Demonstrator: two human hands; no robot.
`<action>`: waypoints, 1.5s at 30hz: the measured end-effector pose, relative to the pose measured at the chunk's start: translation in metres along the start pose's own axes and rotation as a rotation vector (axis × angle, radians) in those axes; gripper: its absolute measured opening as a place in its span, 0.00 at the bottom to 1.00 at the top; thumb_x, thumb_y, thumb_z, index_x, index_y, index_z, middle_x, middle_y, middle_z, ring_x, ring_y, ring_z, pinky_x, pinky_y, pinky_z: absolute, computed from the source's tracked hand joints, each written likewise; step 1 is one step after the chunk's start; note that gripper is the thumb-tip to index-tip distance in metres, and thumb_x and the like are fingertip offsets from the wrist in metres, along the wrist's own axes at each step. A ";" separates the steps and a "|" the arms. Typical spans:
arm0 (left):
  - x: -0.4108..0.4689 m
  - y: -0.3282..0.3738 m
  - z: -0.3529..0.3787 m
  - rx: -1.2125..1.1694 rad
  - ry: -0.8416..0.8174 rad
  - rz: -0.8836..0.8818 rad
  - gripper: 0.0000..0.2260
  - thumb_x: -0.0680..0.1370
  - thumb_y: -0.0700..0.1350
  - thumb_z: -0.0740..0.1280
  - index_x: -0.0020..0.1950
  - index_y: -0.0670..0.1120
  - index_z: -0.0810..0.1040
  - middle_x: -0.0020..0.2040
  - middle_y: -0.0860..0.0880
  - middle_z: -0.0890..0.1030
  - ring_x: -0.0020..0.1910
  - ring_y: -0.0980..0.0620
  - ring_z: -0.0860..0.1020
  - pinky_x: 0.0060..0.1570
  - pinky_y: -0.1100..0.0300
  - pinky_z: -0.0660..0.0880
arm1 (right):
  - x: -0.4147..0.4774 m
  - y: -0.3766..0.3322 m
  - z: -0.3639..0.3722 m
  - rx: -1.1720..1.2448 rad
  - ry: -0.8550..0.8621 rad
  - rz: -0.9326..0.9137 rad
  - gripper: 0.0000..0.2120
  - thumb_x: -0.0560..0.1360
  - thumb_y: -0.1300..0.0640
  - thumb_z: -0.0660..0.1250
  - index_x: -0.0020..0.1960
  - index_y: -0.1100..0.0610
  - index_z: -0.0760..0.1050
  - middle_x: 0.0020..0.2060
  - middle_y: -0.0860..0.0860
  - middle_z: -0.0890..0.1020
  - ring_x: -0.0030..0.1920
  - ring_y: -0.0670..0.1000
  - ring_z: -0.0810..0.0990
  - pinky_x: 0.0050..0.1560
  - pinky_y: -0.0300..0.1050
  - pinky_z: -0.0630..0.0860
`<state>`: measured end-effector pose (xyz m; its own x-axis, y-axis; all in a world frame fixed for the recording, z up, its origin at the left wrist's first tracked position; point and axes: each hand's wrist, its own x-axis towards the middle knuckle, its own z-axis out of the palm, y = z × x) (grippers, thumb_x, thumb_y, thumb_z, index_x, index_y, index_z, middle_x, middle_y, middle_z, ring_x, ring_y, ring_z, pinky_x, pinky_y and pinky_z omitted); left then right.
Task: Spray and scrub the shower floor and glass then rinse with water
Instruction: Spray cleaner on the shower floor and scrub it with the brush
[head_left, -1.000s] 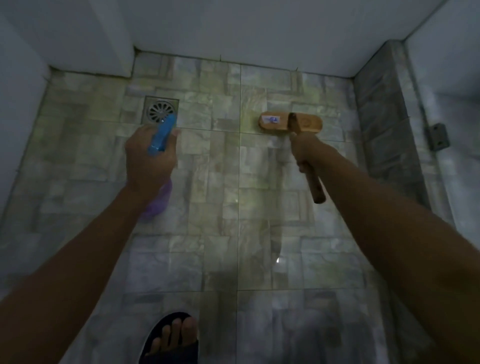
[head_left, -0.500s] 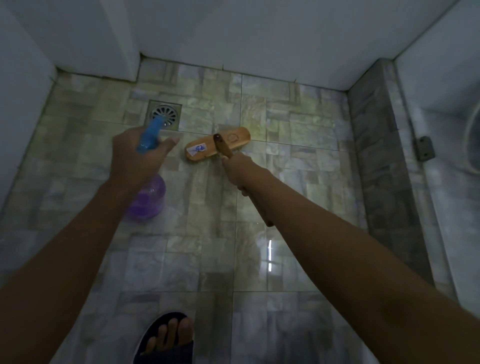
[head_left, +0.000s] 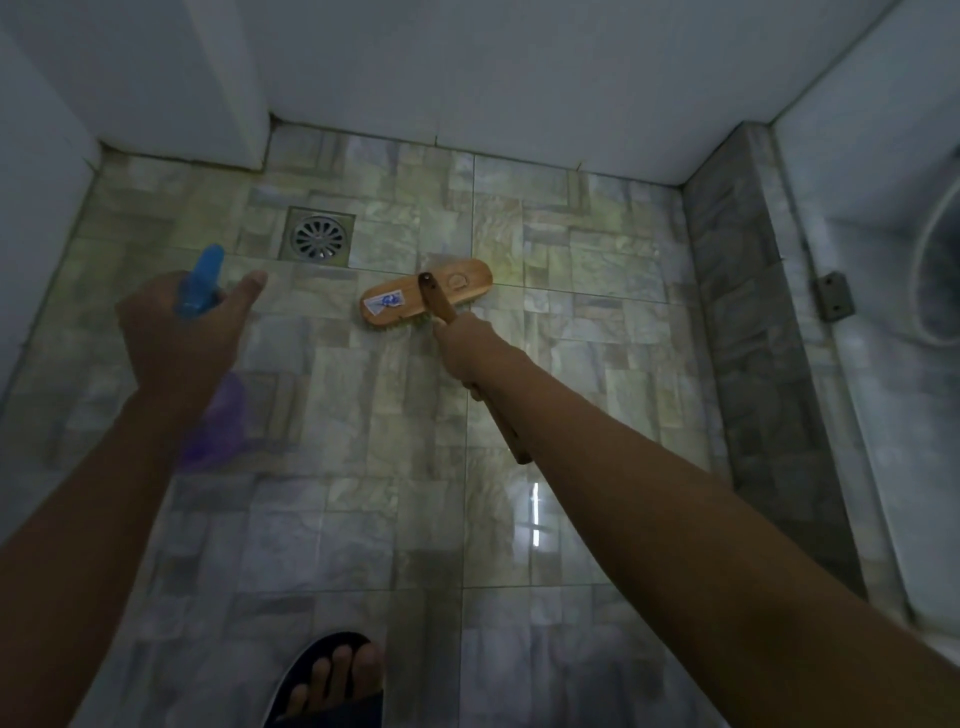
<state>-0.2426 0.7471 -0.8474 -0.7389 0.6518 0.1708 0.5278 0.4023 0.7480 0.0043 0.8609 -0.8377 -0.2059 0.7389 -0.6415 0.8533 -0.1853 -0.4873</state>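
Observation:
My right hand (head_left: 467, 348) grips the handle of a wooden scrub brush (head_left: 457, 288), whose head lies bristles down on the stone-tiled shower floor (head_left: 363, 519), just right of the drain. My left hand (head_left: 176, 332) holds a spray bottle (head_left: 200, 280) with a blue trigger head and a purple body that shows blurred below my wrist. The thumb sticks out to the right. The bottle hangs above the floor's left part, its nozzle toward the far wall.
A round metal drain (head_left: 318, 238) sits in the floor at the back left. White walls close the back and left. A raised stone curb (head_left: 748, 338) runs along the right with glass and a hinge (head_left: 832, 295) beyond. My sandalled foot (head_left: 332, 680) is at the bottom.
The brush swept left across the floor from the back right toward the drain, then eased slightly back right. My left hand with the bottle drifted a little left and its thumb spread out.

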 end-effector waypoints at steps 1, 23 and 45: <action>0.003 -0.002 -0.001 0.018 0.002 -0.015 0.27 0.71 0.69 0.70 0.36 0.44 0.77 0.33 0.42 0.78 0.28 0.51 0.71 0.36 0.56 0.71 | 0.000 -0.001 0.000 -0.005 0.000 -0.007 0.21 0.84 0.45 0.53 0.65 0.60 0.70 0.50 0.59 0.77 0.39 0.55 0.76 0.31 0.46 0.71; -0.001 0.005 0.000 -0.080 -0.021 0.041 0.26 0.74 0.63 0.73 0.32 0.42 0.72 0.24 0.49 0.68 0.23 0.67 0.69 0.27 0.70 0.62 | 0.000 -0.007 -0.002 -0.036 -0.011 -0.038 0.20 0.85 0.49 0.51 0.65 0.63 0.70 0.44 0.57 0.74 0.32 0.50 0.70 0.29 0.43 0.68; 0.023 -0.041 -0.043 0.047 0.226 0.150 0.26 0.78 0.61 0.69 0.34 0.40 0.76 0.31 0.41 0.75 0.27 0.61 0.68 0.32 0.56 0.65 | -0.064 0.013 0.017 -0.396 -0.170 -0.189 0.17 0.86 0.54 0.52 0.69 0.62 0.69 0.59 0.61 0.76 0.57 0.61 0.78 0.52 0.51 0.76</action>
<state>-0.2990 0.7177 -0.8467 -0.7227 0.5484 0.4206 0.6537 0.3448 0.6737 0.0205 0.8001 -0.8127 -0.4225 0.6130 -0.6676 0.9036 0.2279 -0.3626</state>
